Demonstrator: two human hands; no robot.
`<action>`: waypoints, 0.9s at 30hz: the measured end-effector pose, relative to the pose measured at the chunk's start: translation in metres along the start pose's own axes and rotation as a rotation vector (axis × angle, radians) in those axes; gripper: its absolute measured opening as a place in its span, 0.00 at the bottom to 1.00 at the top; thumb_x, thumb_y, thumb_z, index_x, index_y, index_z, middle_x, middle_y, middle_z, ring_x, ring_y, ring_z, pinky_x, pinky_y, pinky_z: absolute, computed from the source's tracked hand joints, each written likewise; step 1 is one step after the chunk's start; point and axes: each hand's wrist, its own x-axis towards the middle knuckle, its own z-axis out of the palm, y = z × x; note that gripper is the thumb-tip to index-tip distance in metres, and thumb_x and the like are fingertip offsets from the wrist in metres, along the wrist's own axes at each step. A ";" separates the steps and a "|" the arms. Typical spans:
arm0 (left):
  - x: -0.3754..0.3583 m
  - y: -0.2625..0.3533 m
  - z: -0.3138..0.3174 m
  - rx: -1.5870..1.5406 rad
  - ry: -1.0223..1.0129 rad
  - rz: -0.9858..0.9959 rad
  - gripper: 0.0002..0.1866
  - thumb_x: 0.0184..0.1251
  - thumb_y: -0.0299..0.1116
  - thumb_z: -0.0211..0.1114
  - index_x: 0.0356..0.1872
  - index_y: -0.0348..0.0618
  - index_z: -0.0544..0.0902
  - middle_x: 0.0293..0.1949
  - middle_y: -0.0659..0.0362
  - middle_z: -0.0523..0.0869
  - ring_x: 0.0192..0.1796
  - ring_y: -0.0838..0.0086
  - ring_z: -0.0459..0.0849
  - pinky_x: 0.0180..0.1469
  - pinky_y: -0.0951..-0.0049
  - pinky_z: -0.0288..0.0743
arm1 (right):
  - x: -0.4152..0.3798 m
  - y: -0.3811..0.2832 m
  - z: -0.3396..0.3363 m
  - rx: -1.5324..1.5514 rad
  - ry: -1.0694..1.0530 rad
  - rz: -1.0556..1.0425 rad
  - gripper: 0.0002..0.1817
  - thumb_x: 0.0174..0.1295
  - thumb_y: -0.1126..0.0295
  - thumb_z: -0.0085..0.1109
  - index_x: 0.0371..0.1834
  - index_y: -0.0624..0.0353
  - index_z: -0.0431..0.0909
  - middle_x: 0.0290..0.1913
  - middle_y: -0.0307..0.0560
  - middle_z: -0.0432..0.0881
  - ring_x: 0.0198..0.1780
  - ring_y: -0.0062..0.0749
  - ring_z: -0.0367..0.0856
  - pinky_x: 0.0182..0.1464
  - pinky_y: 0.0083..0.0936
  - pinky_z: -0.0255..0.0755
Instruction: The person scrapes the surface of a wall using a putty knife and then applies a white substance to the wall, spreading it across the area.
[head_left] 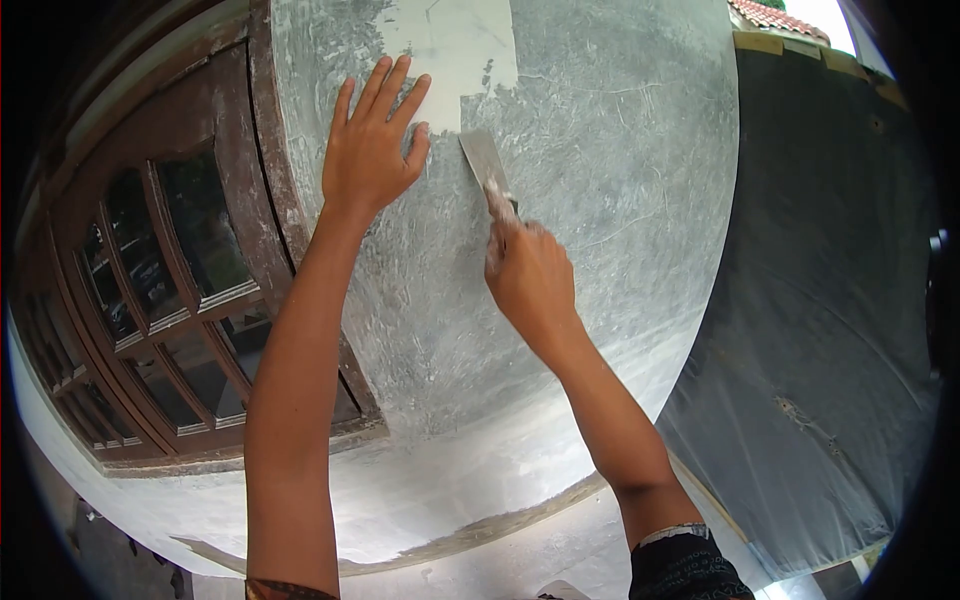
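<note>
While the left hand [372,152] spreads open on the grey wall [630,190], probably as a brace, the right hand [535,278] grips a putty knife [488,172] by its handle [500,203], leaving the blade [479,150] free at the near edge of the pale patch [455,50].

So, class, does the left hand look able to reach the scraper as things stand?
Probably yes: nothing visible stands between the left hand and the scraper, though the right hand grips it.
</note>
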 end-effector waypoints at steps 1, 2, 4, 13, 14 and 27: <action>0.000 0.001 0.000 -0.001 -0.007 0.000 0.28 0.73 0.43 0.59 0.75 0.62 0.76 0.80 0.63 0.69 0.83 0.71 0.61 0.85 0.53 0.49 | 0.014 -0.002 -0.002 0.024 0.071 -0.040 0.33 0.65 0.71 0.62 0.76 0.50 0.70 0.35 0.63 0.84 0.33 0.60 0.87 0.34 0.51 0.81; 0.000 0.001 0.000 -0.003 -0.009 0.000 0.28 0.73 0.43 0.59 0.75 0.62 0.76 0.80 0.63 0.69 0.83 0.71 0.61 0.85 0.53 0.49 | 0.023 -0.002 -0.003 0.048 0.141 -0.080 0.33 0.65 0.71 0.62 0.77 0.49 0.70 0.34 0.63 0.84 0.33 0.60 0.87 0.33 0.51 0.81; 0.000 0.000 0.000 -0.013 -0.007 0.001 0.28 0.73 0.43 0.58 0.74 0.62 0.76 0.80 0.63 0.69 0.83 0.71 0.61 0.85 0.53 0.49 | 0.028 0.001 0.000 0.035 0.146 -0.086 0.34 0.65 0.71 0.62 0.77 0.49 0.70 0.34 0.63 0.83 0.32 0.60 0.87 0.32 0.51 0.80; 0.000 0.001 0.000 -0.004 -0.011 -0.005 0.28 0.74 0.43 0.58 0.75 0.62 0.76 0.80 0.63 0.68 0.83 0.71 0.60 0.85 0.53 0.49 | 0.028 -0.005 -0.006 0.029 0.134 -0.053 0.31 0.65 0.71 0.62 0.75 0.51 0.72 0.34 0.64 0.84 0.33 0.60 0.87 0.33 0.51 0.80; -0.001 0.002 0.000 -0.003 -0.012 -0.006 0.28 0.74 0.43 0.58 0.75 0.62 0.76 0.80 0.63 0.68 0.83 0.71 0.60 0.85 0.53 0.49 | 0.036 -0.007 -0.008 0.050 0.124 -0.037 0.32 0.66 0.70 0.62 0.76 0.49 0.71 0.34 0.64 0.84 0.33 0.60 0.87 0.32 0.51 0.80; 0.000 0.001 -0.003 -0.049 -0.041 -0.008 0.30 0.73 0.40 0.60 0.77 0.62 0.73 0.82 0.63 0.66 0.84 0.69 0.59 0.85 0.53 0.48 | 0.034 -0.003 -0.010 0.082 0.186 -0.044 0.26 0.71 0.70 0.56 0.74 0.48 0.75 0.32 0.65 0.85 0.34 0.62 0.85 0.38 0.52 0.79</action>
